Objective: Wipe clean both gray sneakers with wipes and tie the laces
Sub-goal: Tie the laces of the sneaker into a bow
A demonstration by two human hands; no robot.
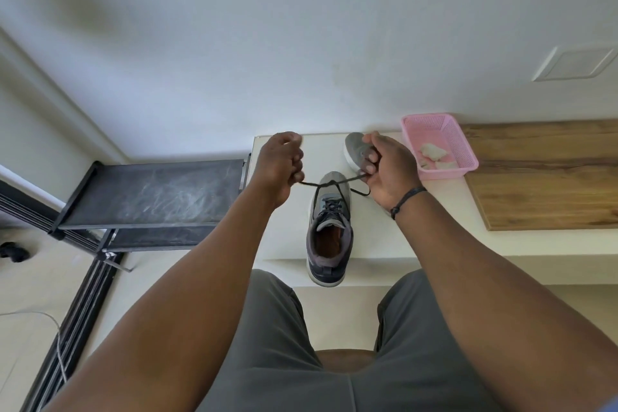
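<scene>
Inventory, biggest item first, as I read it off the head cam:

1. White ledge [287, 244] – bears both shoes and the basket; wood panel [541, 174] on its right part.
2. Black rack [153, 194] – left of ledge, not part of the job.
3. Near gray sneaker [329, 227] – upright on ledge, centre, heel toward me and overhanging the front edge. Soft upper, firmer sole; looks light, so I'd expect it to slide if laces get yanked hard.
4. Pink basket [465, 160] – right of shoes, crumpled wipes [433, 152] inside.
5. Second gray sneaker [356, 149] – farther back, mostly behind my right hand.
6. Left hand [279, 165] – fingers curled, pinching one lace end.
7. Right hand [384, 170] – fingers curled, pinching the other end.
8. Dark laces [329, 182] – thin, limp cord, pulled taut sideways between both hands, crossing above the toe. Best grip, I judge: near the tips w/ thumb and forefinger – even pull both sides.
</scene>
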